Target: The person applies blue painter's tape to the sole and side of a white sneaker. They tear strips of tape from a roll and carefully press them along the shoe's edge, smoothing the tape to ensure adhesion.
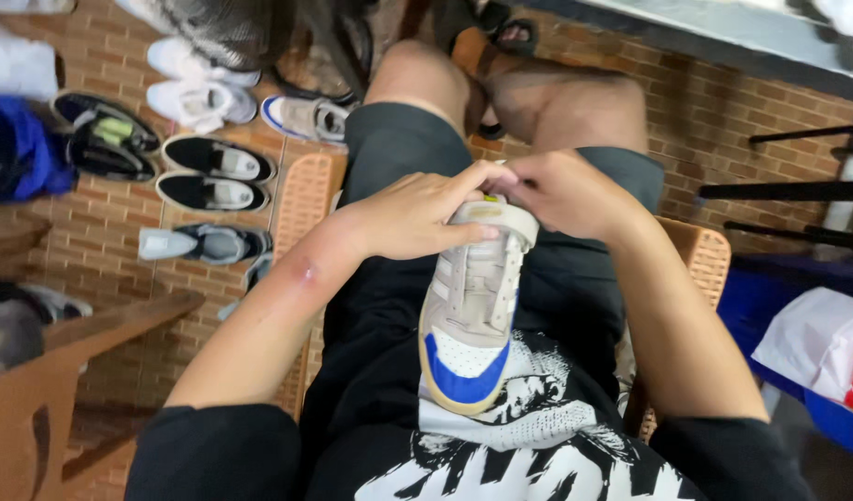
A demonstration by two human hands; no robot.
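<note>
Looking down from the head cam, I see a sneaker point(471, 311) lying on the lap, toe w/ blue patch pointing toward the torso, heel end away toward the knees. It's beige and white, laces running up the middle. Left hand point(413, 215) is wrapped over the ankle end of the shoe, fingers curled across the top strap, thumb along the near side, so it's grasping the sneaker. Right hand point(566, 193) sits just beside it at the same end, fingertips pinched in at the tongue/collar area; looks closed on the shoe's top edge, but what exactly the fingertips pinch I can't tell, hidden behind the left fingers. Both hands touch each other above the shoe.

Person sits on a woven chair point(306, 195), black shorts and black printed shirt. Brick floor point(120, 250) to the left has several other shoes point(213, 176) in pairs, incl. black slip-ons, white ones, a grey pair. Wooden bench point(92, 343) at lower left. Blue bin point(751, 306) w/ white bag at right.
</note>
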